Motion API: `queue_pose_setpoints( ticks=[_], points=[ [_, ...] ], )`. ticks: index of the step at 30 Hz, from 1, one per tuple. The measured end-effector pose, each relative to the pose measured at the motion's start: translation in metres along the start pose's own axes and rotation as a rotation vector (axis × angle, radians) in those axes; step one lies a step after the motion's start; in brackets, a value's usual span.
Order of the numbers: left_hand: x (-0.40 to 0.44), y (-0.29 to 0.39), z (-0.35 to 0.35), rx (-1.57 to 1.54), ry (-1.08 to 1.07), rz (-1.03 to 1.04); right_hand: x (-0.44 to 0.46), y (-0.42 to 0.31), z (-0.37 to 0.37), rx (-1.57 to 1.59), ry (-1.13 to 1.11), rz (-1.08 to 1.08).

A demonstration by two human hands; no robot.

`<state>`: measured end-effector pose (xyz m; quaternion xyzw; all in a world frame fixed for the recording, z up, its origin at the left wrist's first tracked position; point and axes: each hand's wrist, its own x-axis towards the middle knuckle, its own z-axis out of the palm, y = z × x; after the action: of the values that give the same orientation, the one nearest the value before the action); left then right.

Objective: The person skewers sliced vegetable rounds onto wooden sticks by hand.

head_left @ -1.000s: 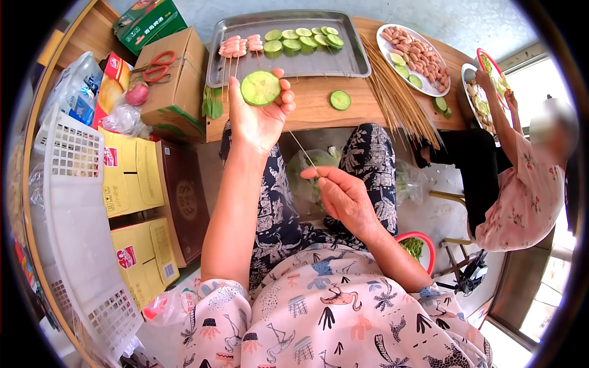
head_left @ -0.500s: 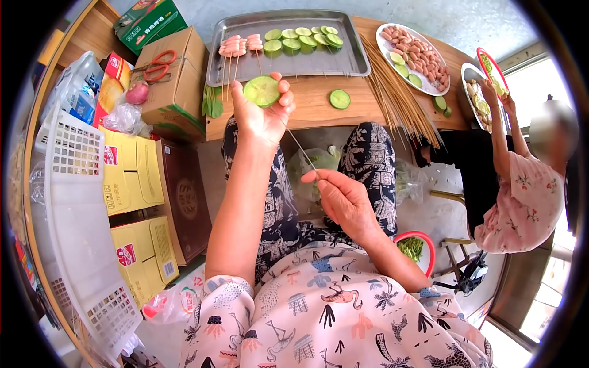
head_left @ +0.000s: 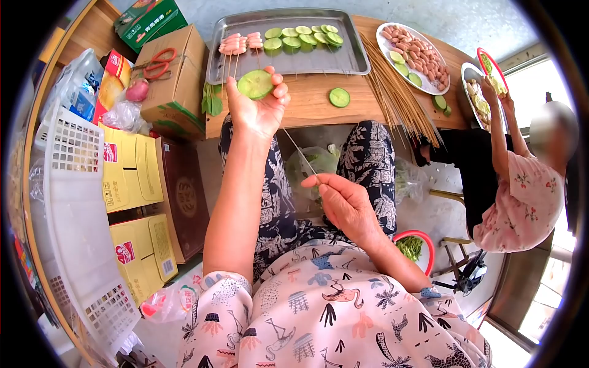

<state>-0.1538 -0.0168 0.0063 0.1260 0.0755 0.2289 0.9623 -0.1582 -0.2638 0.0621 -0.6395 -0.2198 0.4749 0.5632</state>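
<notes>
My left hand is raised near the table's front edge, its fingers closed around a round zucchini slice with pale flesh and a dark green rim. Lower and to the right, my right hand pinches a thin bamboo skewer. The skewer slants up toward the left palm; its tip is hidden by that hand, so I cannot tell whether it is in the slice. Beyond, a metal tray bears skewered zucchini slices and skewered pink sausage-like pieces.
Loose skewers lie right of the tray, and a single slice rests before it. A white plate holds pink pieces and slices. Cartons and a white basket stand left. Another person works at right.
My left hand and the slice have shifted slightly left and up, and the slice has tilted a little. The right hand keeps its pinch on the skewer, nearly in place.
</notes>
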Motion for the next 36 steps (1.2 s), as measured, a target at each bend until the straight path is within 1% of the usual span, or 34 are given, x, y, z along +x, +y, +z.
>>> queue_pose_setpoints(
  ticks=[11, 13, 17, 20, 22, 23, 25, 36],
  points=[
    [-0.0032, 0.0007, -0.0007, -0.002, -0.041, -0.017, 0.0035, 0.0047, 0.0001, 0.008, 0.016, -0.01],
    [-0.0032, 0.001, -0.0017, -0.013, -0.062, -0.028, 0.0051, 0.0071, 0.0006, 0.0, 0.021, -0.056],
    [-0.0029, 0.0018, -0.0034, -0.017, -0.084, -0.033, 0.0048, 0.0049, 0.001, 0.007, 0.019, -0.037],
    [-0.004, 0.002, 0.0006, -0.01, -0.072, -0.029, 0.0037, 0.0039, 0.0011, 0.007, 0.012, -0.004],
    [-0.0053, 0.0013, 0.006, -0.003, 0.026, -0.017, 0.0041, 0.0052, 0.0012, 0.017, 0.013, -0.014],
    [-0.0049, 0.0015, 0.0035, -0.003, 0.026, -0.017, 0.0042, 0.005, 0.0014, 0.017, 0.013, -0.014],
    [-0.004, 0.0025, -0.0023, -0.002, -0.073, -0.026, 0.0048, 0.0041, 0.002, 0.016, 0.012, -0.017],
    [-0.0084, 0.0011, 0.0006, 0.086, -0.063, -0.018, 0.006, 0.0021, 0.0009, 0.038, 0.008, -0.008]
  ],
)
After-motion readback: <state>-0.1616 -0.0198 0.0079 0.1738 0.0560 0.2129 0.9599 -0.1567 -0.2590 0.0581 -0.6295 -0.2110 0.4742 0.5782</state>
